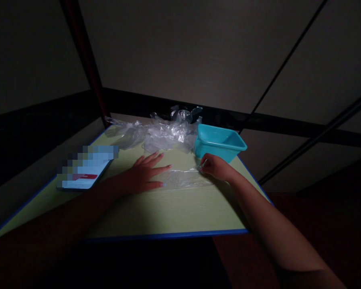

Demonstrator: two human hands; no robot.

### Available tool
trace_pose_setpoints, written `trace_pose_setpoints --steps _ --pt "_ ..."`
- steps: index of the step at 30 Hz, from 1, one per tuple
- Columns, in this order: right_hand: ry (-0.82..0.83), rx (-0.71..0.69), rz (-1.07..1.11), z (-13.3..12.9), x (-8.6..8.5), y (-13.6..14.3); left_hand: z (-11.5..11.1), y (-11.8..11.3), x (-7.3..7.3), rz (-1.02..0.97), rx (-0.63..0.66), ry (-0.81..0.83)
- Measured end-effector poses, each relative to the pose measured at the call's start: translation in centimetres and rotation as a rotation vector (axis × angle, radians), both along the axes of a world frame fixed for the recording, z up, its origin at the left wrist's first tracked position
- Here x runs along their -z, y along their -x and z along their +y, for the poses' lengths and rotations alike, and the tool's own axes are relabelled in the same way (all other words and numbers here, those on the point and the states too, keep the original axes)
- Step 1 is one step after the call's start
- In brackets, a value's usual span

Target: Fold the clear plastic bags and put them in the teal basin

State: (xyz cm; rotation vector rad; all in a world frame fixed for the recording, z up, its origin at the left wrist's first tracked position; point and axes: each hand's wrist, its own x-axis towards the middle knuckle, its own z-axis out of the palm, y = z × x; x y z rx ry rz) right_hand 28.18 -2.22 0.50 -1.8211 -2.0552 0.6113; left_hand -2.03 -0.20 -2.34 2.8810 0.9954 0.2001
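A clear plastic bag (185,179) lies flattened on the pale green table (174,216). My left hand (146,172) rests over the left end of this bag, palm down, with its fingers spread. At the bag's far right corner my right hand (213,165) is closed in a pinch on its edge. Behind the hands, a heap of crumpled clear plastic bags (168,134) lies along the table's far side. A turquoise plastic bin (218,146) stands just beyond my right hand; most of its inside is hidden.
To the left of my left hand is a tablet or large phone (92,170) with a lit, partly blurred screen. A blue edge strip (168,236) borders the table. Pale panels (174,52) rise behind it, and the room is dim.
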Motion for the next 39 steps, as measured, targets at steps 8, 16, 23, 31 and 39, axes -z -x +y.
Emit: trace_pose_setpoints --steps 8,16,23,31,39 --pt "-0.285 -0.099 -0.128 -0.9 -0.6 0.8 0.7 -0.4 -1.0 -0.436 -0.099 -0.034" --pt "-0.439 -0.524 0.036 -3.0 -1.3 3.0 0.9 -0.5 -2.4 -0.697 -0.409 0.140" --pt "-0.096 -0.757 -0.088 -4.8 -0.5 4.7 1.2 -0.3 -1.3 -0.712 -0.394 0.308" --pt "0.027 -0.876 -0.064 -6.0 -0.7 5.4 0.8 -0.4 -2.6 -0.627 -0.417 0.263" --pt "-0.243 -0.605 0.066 -3.3 -1.3 3.1 0.6 -0.7 -3.3 -0.500 -0.409 0.200"
